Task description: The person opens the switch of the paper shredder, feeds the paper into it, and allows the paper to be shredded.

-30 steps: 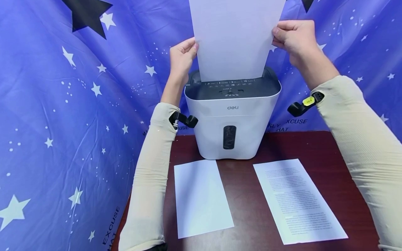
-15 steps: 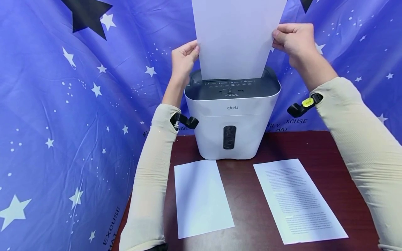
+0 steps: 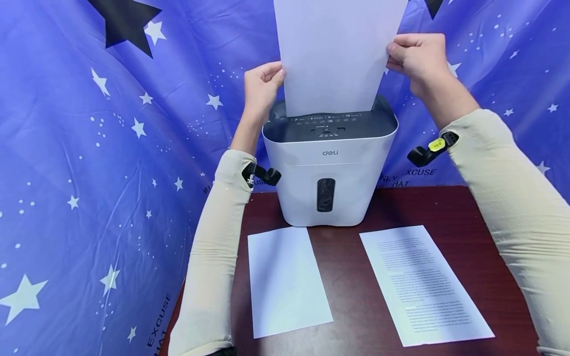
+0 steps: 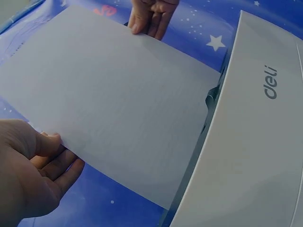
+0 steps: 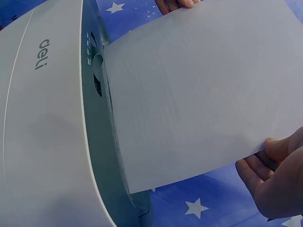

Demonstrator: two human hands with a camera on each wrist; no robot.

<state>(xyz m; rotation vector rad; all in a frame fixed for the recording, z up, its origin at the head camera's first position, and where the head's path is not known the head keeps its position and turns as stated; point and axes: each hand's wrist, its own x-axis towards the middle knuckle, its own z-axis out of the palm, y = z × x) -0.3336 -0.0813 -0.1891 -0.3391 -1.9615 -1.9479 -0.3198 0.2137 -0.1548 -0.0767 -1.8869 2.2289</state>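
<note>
A white sheet of paper (image 3: 336, 54) stands upright above a paper shredder (image 3: 329, 183), its lower edge at the slot in the dark top. My left hand (image 3: 261, 91) pinches the sheet's left edge between thumb and fingers. On the opposite edge, a little higher, my right hand (image 3: 418, 57) pinches it the same way. In the left wrist view the sheet (image 4: 118, 99) meets the shredder's dark top along its lower edge. The right wrist view shows the paper (image 5: 203, 90) flat, with the right thumb on its near side. Whether the edge is inside the slot I cannot tell.
On the dark red table (image 3: 343, 277) lie two more sheets: a blank-looking one (image 3: 287, 282) at left and a printed one (image 3: 425, 287) at right. A blue star-patterned curtain (image 3: 133, 148) hangs behind and to the left.
Both hands sink slightly over the second, the left one also shifting a little right. The sheet stays between them and moves slightly right.
</note>
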